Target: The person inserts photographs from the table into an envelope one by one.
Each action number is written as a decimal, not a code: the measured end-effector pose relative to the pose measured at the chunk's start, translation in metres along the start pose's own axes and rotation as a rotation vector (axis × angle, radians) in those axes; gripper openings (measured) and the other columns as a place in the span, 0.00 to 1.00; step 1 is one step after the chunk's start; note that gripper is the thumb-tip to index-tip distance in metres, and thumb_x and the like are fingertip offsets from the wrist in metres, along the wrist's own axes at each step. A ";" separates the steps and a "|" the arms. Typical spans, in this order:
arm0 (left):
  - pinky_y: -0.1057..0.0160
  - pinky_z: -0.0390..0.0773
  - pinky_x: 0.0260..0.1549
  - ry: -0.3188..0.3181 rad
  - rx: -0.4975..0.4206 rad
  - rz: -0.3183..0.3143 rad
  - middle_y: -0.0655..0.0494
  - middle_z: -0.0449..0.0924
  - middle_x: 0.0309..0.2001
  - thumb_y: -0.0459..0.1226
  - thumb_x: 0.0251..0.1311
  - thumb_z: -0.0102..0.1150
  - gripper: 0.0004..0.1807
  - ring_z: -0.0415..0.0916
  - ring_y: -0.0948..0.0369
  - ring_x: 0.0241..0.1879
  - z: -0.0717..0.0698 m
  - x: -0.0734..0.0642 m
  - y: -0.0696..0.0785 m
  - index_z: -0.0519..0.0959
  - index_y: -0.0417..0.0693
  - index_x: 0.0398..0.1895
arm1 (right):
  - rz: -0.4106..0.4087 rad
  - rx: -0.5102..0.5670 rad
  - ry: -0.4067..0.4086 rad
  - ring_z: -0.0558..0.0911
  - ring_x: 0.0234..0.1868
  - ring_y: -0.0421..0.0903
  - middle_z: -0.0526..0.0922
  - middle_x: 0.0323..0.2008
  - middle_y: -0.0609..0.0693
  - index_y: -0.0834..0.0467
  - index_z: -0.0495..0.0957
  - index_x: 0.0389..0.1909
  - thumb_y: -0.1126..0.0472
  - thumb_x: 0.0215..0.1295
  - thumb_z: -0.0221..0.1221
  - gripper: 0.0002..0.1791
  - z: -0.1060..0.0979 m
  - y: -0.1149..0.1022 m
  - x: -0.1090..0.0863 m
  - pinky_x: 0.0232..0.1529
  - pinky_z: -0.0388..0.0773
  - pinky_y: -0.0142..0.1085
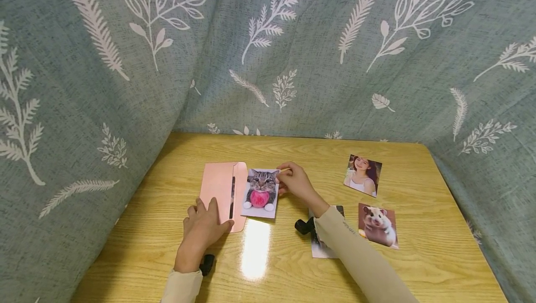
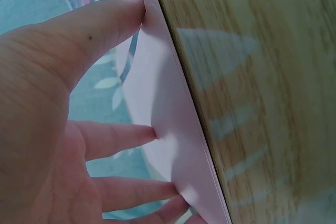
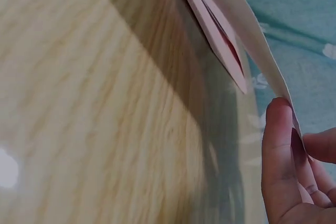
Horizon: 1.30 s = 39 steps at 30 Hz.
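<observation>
A pink envelope [image 1: 215, 179] lies on the table with its flap folded out to the right and a dark strip showing in its opening. My left hand [image 1: 202, 221] rests on the envelope's lower part, fingers spread and touching the paper, as the left wrist view also shows. Between thumb and fingers, my right hand [image 1: 295, 182] pinches the right edge of a cat photo [image 1: 260, 193]. In the right wrist view, the photo [image 3: 257, 40] is raised off the table, beside the envelope [image 3: 220, 51]. Its left edge overlaps the flap in the head view.
To the right lie a portrait photo of a person [image 1: 362, 175] and a hamster photo [image 1: 378, 225]. Another photo [image 1: 321, 248] is partly hidden under my right forearm. A patterned grey-green cloth [image 1: 268, 84] hangs behind and beside the wooden table [image 1: 289, 275].
</observation>
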<state>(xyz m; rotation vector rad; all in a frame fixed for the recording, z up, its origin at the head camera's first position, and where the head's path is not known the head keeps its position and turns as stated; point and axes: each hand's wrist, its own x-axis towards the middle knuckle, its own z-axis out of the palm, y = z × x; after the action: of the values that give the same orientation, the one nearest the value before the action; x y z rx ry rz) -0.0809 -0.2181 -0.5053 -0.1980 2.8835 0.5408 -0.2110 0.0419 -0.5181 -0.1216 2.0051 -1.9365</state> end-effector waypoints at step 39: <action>0.25 0.59 0.55 -0.012 0.017 -0.016 0.15 0.46 0.69 0.56 0.56 0.69 0.50 0.51 0.23 0.65 0.000 0.001 -0.001 0.61 0.34 0.72 | 0.082 -0.052 -0.030 0.82 0.21 0.50 0.81 0.31 0.60 0.68 0.72 0.55 0.71 0.70 0.55 0.14 0.062 0.001 0.036 0.25 0.84 0.42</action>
<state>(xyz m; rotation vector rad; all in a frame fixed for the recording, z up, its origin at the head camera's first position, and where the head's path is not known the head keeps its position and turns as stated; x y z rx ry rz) -0.0819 -0.2188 -0.5061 -0.2145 2.8710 0.5122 -0.2256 -0.0277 -0.5258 -0.0794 2.0102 -1.8224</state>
